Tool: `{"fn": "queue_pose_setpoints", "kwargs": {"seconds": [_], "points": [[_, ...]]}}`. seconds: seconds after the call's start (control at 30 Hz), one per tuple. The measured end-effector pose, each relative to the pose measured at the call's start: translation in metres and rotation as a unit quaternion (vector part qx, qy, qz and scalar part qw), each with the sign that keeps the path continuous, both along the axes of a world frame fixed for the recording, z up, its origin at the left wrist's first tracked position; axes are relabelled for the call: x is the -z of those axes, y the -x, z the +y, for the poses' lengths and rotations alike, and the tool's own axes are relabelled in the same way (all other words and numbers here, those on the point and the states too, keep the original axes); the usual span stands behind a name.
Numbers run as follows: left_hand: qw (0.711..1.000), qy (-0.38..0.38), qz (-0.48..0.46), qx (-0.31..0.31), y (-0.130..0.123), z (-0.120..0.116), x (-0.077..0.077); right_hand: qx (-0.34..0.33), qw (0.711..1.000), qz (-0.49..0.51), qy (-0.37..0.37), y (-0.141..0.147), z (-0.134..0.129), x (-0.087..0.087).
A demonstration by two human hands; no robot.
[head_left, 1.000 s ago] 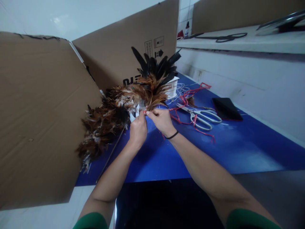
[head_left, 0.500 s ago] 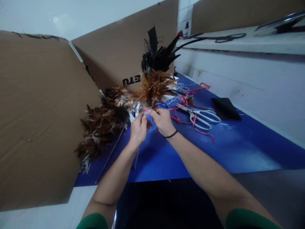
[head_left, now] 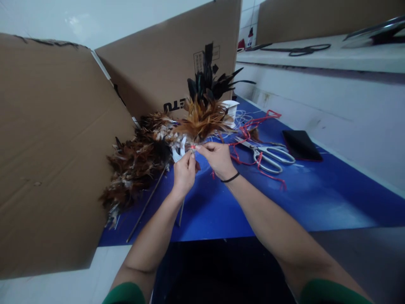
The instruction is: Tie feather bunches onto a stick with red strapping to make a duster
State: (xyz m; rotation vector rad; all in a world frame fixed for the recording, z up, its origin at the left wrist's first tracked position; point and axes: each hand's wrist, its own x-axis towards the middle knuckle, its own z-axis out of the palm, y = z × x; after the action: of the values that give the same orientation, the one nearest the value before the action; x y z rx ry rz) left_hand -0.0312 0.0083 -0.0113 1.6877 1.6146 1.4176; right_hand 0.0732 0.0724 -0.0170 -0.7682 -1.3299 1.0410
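A: Two bare hands meet at the base of a feather bundle (head_left: 204,116), which stands upright over a blue table (head_left: 215,215), beside a larger pile of feathers (head_left: 136,158). Who grips what?

B: The left hand (head_left: 184,174) is closed at the bundle's base, a thin stick (head_left: 181,214) showing below it. The right hand (head_left: 219,159) pinches red string (head_left: 193,147) between thumb and finger, close to the left fingertips.

A: And good handling, at this point?

B: In my judgement, a firm left pinch right under the string, so the stems cannot twist or splay, with the right hand drawing evenly, each pass snug against the last. Too hard a pull could bend the quills.

A: The slack?

B: It trails right, across the scissors (head_left: 268,158), where a snag looks possible; a free run would help. How tight the string sits, fingers hide.
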Motion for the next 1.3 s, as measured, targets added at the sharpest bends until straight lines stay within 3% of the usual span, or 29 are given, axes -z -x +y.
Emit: {"fn": "queue_pose_setpoints", "kwargs": {"seconds": [0.23,0.57,0.7,0.83,0.93,1.0,1.13,1.3], "points": [[0.989,-0.015,0.139,-0.041,-0.001,0.000,-0.002,0.079,0.993,-0.085,-0.028,0.000,-0.003,0.001],[0.952,-0.053,0.287,-0.092,-0.006,0.000,0.001,0.037,0.999,-0.032,0.021,0.002,-0.008,-0.005],[0.976,-0.063,0.205,-0.047,-0.006,0.000,0.003,0.021,0.999,0.019,0.030,0.001,-0.007,-0.008],[0.999,-0.014,-0.013,0.029,-0.004,0.002,-0.002,0.004,0.999,0.048,0.007,0.000,-0.010,-0.011],[0.974,0.063,-0.178,0.123,0.000,0.003,-0.013,-0.035,0.998,0.047,-0.002,-0.002,-0.011,-0.013],[0.955,0.097,-0.225,0.169,0.004,0.003,-0.020,-0.054,0.998,0.030,-0.011,-0.006,-0.010,-0.013],[0.964,0.069,-0.201,0.161,0.013,0.004,-0.023,-0.092,0.995,-0.009,-0.041,-0.014,-0.004,-0.013],[0.998,-0.023,-0.025,0.046,0.014,0.007,-0.009,-0.090,0.995,-0.029,-0.007,-0.017,0.001,-0.011]]}}
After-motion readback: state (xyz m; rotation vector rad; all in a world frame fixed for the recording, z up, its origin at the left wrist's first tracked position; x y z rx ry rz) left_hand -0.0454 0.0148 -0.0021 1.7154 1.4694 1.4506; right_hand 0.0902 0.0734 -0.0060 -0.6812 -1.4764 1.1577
